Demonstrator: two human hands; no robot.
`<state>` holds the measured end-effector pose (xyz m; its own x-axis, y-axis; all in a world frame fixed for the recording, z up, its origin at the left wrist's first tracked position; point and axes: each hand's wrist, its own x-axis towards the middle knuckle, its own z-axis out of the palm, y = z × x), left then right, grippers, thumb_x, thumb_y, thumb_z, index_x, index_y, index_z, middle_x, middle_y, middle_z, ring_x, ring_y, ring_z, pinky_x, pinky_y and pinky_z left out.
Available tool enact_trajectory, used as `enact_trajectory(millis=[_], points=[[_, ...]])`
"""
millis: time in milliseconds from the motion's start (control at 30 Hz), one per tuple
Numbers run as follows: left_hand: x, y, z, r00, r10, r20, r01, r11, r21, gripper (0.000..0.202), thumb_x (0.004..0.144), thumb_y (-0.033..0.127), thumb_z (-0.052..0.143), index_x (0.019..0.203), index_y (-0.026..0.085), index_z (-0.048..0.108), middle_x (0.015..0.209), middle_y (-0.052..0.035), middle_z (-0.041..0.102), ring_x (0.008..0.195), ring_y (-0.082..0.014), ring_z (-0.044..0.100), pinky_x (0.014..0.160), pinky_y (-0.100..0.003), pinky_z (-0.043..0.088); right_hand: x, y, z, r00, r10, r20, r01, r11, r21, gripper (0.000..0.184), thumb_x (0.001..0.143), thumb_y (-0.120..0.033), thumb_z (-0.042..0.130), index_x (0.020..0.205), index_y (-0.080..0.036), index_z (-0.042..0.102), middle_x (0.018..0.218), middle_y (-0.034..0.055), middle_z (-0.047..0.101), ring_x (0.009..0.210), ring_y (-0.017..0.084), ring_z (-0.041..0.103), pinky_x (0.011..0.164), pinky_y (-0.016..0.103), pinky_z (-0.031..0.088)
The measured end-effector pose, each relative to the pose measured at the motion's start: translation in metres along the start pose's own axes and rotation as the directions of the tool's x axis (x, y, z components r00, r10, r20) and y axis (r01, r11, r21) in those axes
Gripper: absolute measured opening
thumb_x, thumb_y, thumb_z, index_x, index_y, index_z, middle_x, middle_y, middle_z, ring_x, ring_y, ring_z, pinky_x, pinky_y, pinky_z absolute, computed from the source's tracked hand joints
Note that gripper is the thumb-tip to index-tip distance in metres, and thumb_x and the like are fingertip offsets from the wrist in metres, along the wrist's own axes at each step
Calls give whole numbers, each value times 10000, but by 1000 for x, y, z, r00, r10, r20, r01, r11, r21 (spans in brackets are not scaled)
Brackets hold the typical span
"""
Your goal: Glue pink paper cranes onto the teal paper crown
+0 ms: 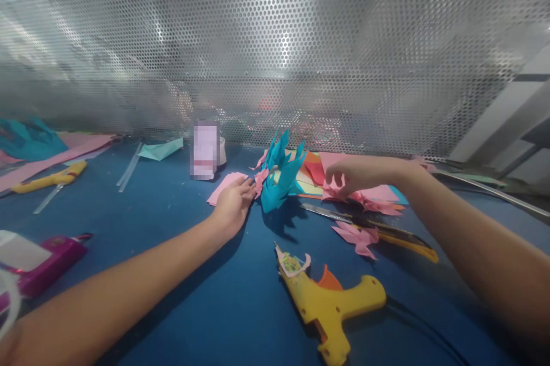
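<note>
My left hand (234, 204) is closed at the left edge of a turquoise folded-paper piece (279, 185) with many pointed tips. A small pink folded bit (260, 181) sits by its fingertips, and the piece casts a shadow on the table. Partly under that hand lies a stack of pink paper sheets (226, 185). My right hand (354, 176) hovers with bent, parted fingers over pink folded-paper pieces (378, 204); its fingertips come close to them, and I cannot tell whether they touch. Another pink folded piece (356, 237) lies nearer me.
A yellow hot glue gun (330, 303) lies in front, its cord trailing right. A utility knife (399, 238) lies beneath my right forearm. On the left are a magenta device (55, 263), a yellow-handled tool (51, 177) and glue sticks (129, 168). A perforated metal panel (240, 39) stands behind.
</note>
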<state>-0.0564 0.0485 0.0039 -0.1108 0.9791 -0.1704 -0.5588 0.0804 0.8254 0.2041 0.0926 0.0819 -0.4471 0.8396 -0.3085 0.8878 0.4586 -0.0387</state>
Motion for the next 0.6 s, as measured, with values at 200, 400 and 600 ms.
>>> enact_trajectory(millis=[200,400,600], points=[[-3,-4,-5,981,160,-107,-149,984,100,388,572,-82,496,848,183,562,1055,-48,562,1028,-142,543,861,-224,405,9,-6,12,999,21,30,-21,1000,-21,301,625,-346,626,892,-208,606,769,32,664,645,212,607,501,274,358],[-4,-1,-9,923,357,-143,-328,925,194,409,633,-27,505,952,223,559,972,-6,519,947,-115,496,873,-212,364,4,-2,6,998,-53,-31,55,997,60,227,694,-367,573,841,-195,566,810,49,642,653,193,588,528,276,392],[-21,0,-6,779,611,138,-623,735,267,362,691,29,541,983,244,540,918,4,493,875,-121,473,792,-205,374,-8,5,-13,965,-117,-233,174,955,239,313,791,-371,516,1050,-197,497,829,35,607,705,163,567,582,265,437]])
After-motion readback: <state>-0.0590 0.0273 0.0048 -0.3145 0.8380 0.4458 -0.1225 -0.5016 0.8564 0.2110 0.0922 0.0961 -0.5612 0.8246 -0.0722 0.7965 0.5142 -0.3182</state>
